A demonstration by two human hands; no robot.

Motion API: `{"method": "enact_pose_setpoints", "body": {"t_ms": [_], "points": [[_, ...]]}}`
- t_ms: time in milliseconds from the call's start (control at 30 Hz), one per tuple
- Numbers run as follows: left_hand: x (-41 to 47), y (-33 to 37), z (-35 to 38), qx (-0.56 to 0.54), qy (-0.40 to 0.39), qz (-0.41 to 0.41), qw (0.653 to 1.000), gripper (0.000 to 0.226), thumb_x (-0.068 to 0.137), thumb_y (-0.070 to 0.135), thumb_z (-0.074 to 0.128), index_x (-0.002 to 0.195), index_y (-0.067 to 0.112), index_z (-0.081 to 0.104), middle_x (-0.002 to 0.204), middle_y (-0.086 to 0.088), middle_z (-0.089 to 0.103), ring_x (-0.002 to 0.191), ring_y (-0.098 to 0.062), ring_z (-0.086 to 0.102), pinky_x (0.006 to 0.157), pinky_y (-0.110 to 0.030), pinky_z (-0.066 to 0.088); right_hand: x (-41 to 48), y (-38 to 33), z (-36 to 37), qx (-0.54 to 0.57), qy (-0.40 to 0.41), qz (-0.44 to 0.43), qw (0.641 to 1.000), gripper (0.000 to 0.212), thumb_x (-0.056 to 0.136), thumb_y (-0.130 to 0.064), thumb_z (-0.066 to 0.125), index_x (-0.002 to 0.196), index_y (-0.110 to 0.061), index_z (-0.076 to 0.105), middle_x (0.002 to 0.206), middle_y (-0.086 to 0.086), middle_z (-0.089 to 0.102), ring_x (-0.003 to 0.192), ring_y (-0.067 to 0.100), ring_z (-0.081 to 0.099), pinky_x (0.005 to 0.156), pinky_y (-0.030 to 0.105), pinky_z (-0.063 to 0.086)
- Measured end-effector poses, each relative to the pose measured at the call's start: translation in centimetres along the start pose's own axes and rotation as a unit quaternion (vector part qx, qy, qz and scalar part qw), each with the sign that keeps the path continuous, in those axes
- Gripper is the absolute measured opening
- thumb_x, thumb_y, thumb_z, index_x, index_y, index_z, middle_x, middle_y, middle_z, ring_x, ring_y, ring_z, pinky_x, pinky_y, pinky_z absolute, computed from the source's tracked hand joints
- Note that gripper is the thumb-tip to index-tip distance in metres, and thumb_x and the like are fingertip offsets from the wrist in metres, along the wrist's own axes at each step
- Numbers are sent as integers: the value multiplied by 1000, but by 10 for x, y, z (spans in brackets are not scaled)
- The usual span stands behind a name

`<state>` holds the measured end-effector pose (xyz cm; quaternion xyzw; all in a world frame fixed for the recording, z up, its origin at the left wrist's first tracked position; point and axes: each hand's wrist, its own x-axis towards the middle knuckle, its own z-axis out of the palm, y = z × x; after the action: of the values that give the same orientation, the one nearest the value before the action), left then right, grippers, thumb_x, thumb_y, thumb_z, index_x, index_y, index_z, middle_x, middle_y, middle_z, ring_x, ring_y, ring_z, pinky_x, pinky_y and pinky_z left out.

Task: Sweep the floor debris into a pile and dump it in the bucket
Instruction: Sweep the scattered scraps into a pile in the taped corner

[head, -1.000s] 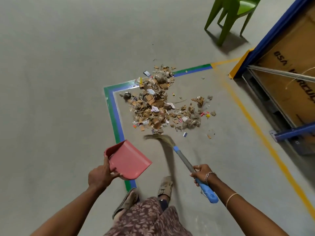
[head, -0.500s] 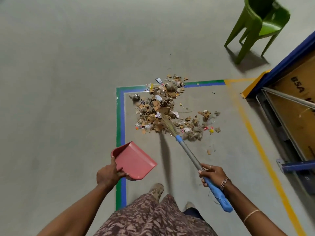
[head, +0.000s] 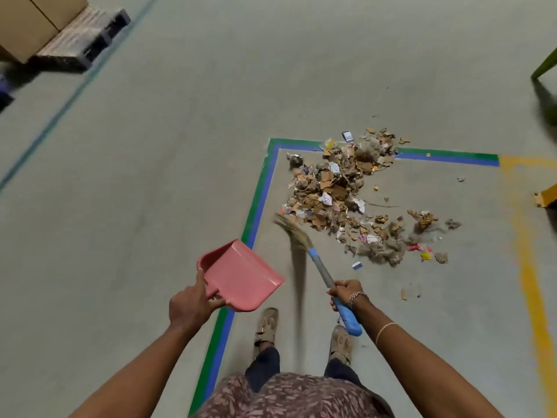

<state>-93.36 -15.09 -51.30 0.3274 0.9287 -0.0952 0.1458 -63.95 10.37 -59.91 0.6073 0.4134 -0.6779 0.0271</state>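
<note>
Sweeping stage: by my reading, mid-gather. The debris [head: 334, 194] lies loosely spread on the floor inside the corner of the green-and-blue tape [head: 261, 191], densest near that corner and thinning toward the yellow line [head: 527, 267].
Broom: the broom [head: 321, 270] slants down from the right hand to blurred bristles that meet the floor just left of the spread's near edge, probably placed to push the outer bits inward.
Right hand: the right hand [head: 346, 292] is wrapped round the shaft where grey metal meets the blue grip, a low hold suited to short strokes.
Left hand: the left hand [head: 190, 306] pinches the rear of the pink dustpan [head: 241, 276], thumb on the rim and fingers beneath. The pan is held off the floor and clear of the broom, apparently kept ready until a pile exists.
Strays: a few scraps [head: 404, 294] lie apart on the near side.
Bucket: not in view.
</note>
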Motion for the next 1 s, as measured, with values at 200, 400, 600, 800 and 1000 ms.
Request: {"method": "enact_pose_setpoints", "body": {"t_ms": [200, 400, 600, 800, 1000], "points": [[-49, 28, 12, -13, -27, -28, 999, 121, 59, 100, 40, 155, 30, 15, 92, -1, 72, 82, -28, 70, 63, -33, 50, -7, -15, -36, -32, 43, -24, 998, 35, 83, 7, 65, 117, 1, 63, 68, 20, 61, 46, 27, 55, 50, 33, 50], [-63, 43, 20, -9, -59, -53, 997, 121, 59, 98, 47, 155, 30, 18, 94, 0, 71, 86, -26, 70, 67, -33, 49, -51, -3, -49, -27, -7, -36, 999, 52, 81, 8, 71, 129, -5, 58, 56, 15, 63, 45, 27, 56, 42, 31, 49], [-67, 55, 18, 0, -55, -58, 997, 124, 57, 100, 44, 155, 30, 15, 90, 2, 69, 82, -23, 69, 62, -32, 45, -37, -21, -11, 10, -59, -15, 998, 27, 83, 11, 68, 105, -4, 63, 58, 15, 55, 38, 22, 50, 39, 26, 45], [-68, 60, 15, 8, -21, -58, 998, 128, 56, 102, 36, 158, 28, 16, 80, 4, 67, 69, -21, 66, 55, -31, 43, 44, -46, 14, -13, -15, -26, 999, 24, 83, 7, 61, 107, 12, 62, 54, 11, 58, 40, 25, 53, 46, 31, 48], [-78, 71, 23, 6, -37, -55, 998, 124, 60, 99, 42, 159, 30, 11, 85, 6, 69, 67, -16, 63, 55, -29, 41, 37, -54, -25, -42, 36, -66, 996, 51, 83, 5, 67, 133, -5, 57, 69, 19, 67, 46, 27, 57, 47, 33, 53]]}}
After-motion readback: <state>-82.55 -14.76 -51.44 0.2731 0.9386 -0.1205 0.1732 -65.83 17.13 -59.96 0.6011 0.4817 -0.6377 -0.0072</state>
